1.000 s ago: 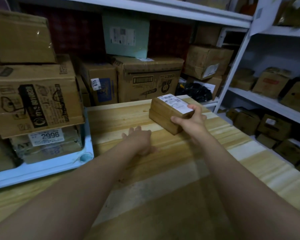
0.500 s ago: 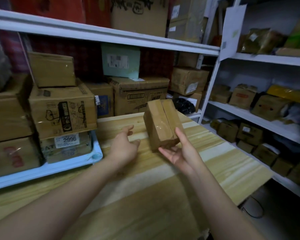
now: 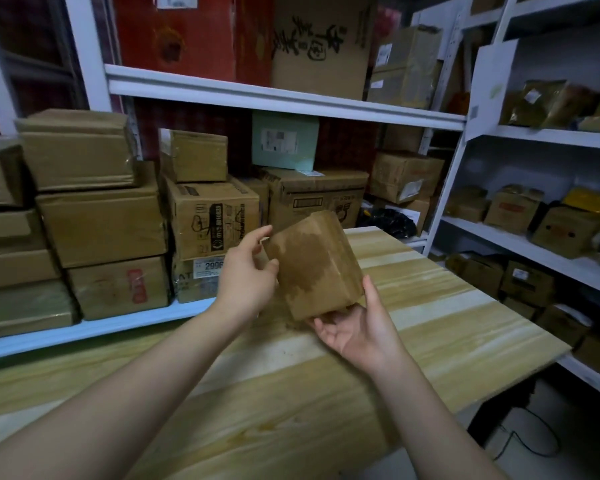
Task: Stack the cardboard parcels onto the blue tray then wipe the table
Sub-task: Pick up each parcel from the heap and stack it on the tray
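A small taped cardboard parcel is held tilted above the wooden table. My right hand cups it from below, thumb up along its right side. My left hand grips its upper left edge with thumb and fingers. The blue tray lies on the left of the table, and several cardboard parcels are stacked on it in columns. One column has a small box on top.
White shelving behind the table holds large boxes. More shelves on the right carry several small parcels. The table's right edge drops to the floor, where a black cable lies.
The parcel has been lifted off the table and turned onto its side. My left hand rose from the tabletop and took hold of its left edge. The view tilted upward.
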Demonstrator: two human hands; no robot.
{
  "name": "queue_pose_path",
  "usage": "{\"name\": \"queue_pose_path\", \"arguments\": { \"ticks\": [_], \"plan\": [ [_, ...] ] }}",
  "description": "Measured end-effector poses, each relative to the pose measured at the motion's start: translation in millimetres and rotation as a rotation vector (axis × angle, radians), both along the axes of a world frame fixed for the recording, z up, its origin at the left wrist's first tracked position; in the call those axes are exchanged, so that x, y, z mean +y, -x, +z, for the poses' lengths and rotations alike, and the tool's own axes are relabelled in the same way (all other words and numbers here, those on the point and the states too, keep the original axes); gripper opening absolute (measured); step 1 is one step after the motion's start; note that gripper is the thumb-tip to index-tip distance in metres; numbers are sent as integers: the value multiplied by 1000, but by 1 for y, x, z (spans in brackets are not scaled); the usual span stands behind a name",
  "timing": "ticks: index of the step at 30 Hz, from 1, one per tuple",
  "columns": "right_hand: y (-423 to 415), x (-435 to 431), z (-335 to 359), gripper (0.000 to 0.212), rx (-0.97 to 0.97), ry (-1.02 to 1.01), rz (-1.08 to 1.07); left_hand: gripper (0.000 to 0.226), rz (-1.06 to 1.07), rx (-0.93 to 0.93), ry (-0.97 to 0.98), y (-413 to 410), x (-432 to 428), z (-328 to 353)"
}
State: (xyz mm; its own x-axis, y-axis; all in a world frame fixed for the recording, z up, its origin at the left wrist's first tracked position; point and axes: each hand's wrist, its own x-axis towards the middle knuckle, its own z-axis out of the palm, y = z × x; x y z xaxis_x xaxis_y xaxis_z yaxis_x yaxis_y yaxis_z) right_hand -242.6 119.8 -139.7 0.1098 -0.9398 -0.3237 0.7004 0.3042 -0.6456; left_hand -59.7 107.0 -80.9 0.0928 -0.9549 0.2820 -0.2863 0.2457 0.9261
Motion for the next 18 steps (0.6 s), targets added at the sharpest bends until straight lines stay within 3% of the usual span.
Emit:
{"name": "queue_pose_path", "arguments": {
  "ticks": [7, 18],
  "plan": [
    [-1, 11, 11, 69, 37, 46, 22, 44, 10, 13, 25, -6, 8, 3],
    [6, 12, 3, 31, 51, 6, -147, 35, 12, 76, 34, -6, 12, 1]
  ]
}}
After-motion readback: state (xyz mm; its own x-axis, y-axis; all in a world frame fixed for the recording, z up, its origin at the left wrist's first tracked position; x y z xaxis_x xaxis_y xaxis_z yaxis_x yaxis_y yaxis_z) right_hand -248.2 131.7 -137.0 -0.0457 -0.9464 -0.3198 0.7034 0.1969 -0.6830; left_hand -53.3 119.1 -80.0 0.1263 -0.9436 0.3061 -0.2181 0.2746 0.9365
